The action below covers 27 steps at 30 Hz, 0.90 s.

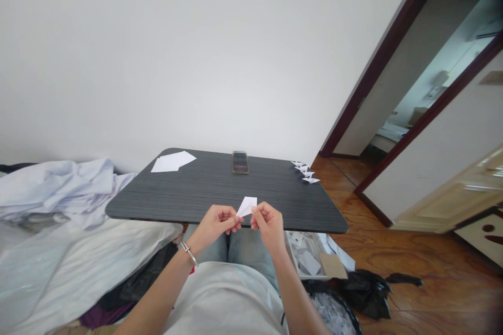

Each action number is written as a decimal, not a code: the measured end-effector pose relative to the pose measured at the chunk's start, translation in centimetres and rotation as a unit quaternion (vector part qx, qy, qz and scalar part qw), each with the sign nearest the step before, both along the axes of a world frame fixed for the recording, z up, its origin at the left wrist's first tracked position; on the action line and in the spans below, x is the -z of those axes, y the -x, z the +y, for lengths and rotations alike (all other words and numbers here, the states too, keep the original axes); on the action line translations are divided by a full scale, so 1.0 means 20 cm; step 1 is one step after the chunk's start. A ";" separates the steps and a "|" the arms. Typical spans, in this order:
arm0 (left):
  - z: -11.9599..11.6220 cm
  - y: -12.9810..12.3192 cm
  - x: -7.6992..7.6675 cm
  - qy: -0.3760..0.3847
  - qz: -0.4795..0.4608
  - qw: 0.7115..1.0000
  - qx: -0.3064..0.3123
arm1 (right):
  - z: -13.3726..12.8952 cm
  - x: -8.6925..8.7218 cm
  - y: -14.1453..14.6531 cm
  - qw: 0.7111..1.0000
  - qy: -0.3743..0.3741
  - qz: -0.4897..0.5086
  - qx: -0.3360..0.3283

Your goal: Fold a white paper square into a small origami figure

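Observation:
A small folded white paper (247,205) is held between both hands above the front edge of the dark table (196,193). My left hand (223,221) pinches its lower left tip. At its right side, my right hand (268,222) has thumb and fingers closed on the paper. White sheets (172,161) lie at the table's back left. Several small folded white paper pieces (305,172) stand in a row near the right edge. A dark phone-like object (239,162) rests at the back middle.
Below the table's right side is a box of papers (308,256), with black plastic bags (367,290) beside it on the wooden floor (412,261). White cloth (63,188) lies at the left. A white wall (196,52) rises behind the table.

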<state>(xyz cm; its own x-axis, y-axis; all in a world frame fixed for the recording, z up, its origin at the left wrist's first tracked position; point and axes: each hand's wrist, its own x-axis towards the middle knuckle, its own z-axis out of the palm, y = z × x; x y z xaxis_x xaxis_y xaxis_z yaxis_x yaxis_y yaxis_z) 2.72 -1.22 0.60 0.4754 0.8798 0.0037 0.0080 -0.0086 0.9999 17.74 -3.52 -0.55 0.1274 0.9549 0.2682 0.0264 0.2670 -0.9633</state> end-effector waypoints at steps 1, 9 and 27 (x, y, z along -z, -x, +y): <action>0.00 0.00 0.00 0.001 0.000 1.000 -0.001 | 0.00 0.00 0.00 1.000 -0.001 -0.001 0.003; 0.01 0.02 0.00 0.004 -0.022 0.999 0.024 | 0.00 -0.01 -0.02 1.000 -0.003 0.002 0.022; 0.01 0.00 -0.01 -0.020 0.011 1.000 -0.012 | 0.00 -0.01 0.00 0.994 0.051 0.022 -0.095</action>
